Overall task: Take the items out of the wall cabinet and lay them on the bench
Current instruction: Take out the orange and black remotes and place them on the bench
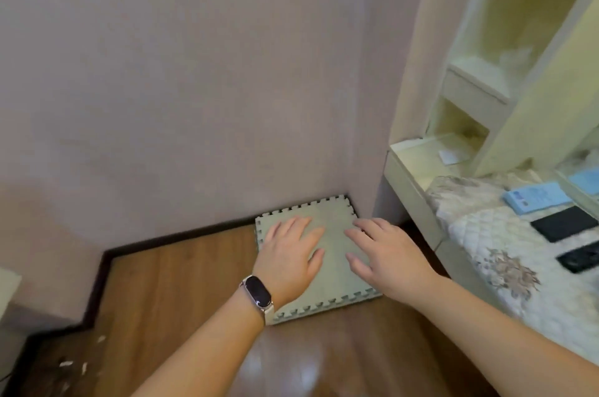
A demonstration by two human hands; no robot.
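My left hand (pixel 290 255), with a dark smart band on the wrist, and my right hand (pixel 387 254) are stretched out side by side over the floor, fingers apart and holding nothing. The cream wall cabinet (pixel 479 72) stands at the upper right with open shelves; something pale and blurred lies on one shelf (pixel 515 56). Below it, the bench with a quilted floral cover (pixel 505 234) carries a light blue box (pixel 536 197), a black flat item (pixel 565 223) and another black item (pixel 580 259).
A grey-green foam puzzle mat (pixel 330 276) lies on the wooden floor in the wall corner, under my hands. A cream ledge (pixel 418 157) with a small white paper juts out beside the cabinet. A pinkish wall fills the left and centre.
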